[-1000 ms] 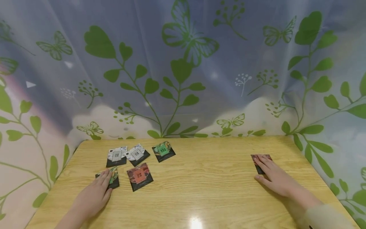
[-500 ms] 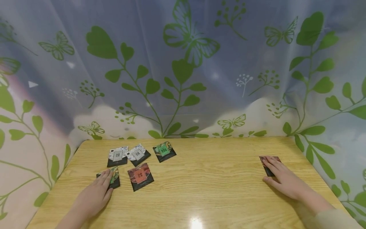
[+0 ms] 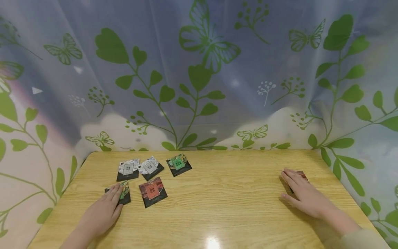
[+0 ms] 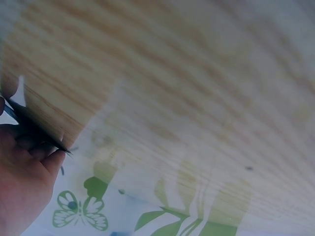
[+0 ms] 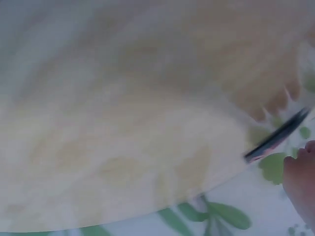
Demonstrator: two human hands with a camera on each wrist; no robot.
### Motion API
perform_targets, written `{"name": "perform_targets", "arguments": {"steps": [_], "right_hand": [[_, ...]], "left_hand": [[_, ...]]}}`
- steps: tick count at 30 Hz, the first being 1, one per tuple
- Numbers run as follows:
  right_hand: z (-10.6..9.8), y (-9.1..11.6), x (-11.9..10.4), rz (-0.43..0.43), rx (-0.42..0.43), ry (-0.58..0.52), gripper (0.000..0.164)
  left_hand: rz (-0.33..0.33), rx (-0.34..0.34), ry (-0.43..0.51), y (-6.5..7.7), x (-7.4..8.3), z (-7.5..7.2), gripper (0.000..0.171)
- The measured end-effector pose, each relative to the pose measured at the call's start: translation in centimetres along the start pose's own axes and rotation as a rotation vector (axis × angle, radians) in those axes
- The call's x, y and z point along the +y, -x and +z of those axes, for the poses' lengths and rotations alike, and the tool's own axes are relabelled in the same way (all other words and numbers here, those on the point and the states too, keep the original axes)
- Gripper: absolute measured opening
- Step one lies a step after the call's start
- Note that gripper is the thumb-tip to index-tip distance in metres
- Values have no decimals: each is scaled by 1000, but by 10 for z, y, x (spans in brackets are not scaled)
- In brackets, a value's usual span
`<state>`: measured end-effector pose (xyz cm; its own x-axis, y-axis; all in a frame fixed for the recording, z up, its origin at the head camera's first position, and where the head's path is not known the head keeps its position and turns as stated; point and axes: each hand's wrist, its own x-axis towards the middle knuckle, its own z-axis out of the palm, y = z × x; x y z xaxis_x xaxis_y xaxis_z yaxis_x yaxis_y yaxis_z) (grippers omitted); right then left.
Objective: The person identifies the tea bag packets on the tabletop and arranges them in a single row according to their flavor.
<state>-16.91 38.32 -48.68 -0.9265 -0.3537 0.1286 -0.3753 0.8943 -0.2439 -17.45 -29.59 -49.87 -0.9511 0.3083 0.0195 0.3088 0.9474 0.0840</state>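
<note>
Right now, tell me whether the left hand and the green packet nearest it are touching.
Touching. The left wrist view shows the left hand against the green packet, seen edge-on, with no gap where they meet.

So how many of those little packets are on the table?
6. Back left: white packet, second white packet, green packet. In front: red packet, and second green packet under the left hand. Far right: second red packet, partly covered by the right hand. Others may be hidden.

Just right of the left hand (image 3: 101,211), the way is blocked by a red-labelled sachet (image 3: 153,192); beyond, wooden tabletop (image 3: 224,193) is left free.
</note>
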Motion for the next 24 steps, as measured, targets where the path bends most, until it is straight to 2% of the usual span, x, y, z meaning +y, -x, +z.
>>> {"name": "perform_targets", "arguments": {"steps": [8, 15, 24], "right_hand": [[1, -24, -32, -76, -7, 11, 79], [6, -51, -62, -107, -55, -3, 80], [20, -83, -106, -227, -27, 18, 81]], "left_hand": [[-9, -12, 9, -2, -1, -1, 60], [10, -14, 6, 0, -2, 0, 58], [7, -9, 3, 0, -1, 0, 58]]}}
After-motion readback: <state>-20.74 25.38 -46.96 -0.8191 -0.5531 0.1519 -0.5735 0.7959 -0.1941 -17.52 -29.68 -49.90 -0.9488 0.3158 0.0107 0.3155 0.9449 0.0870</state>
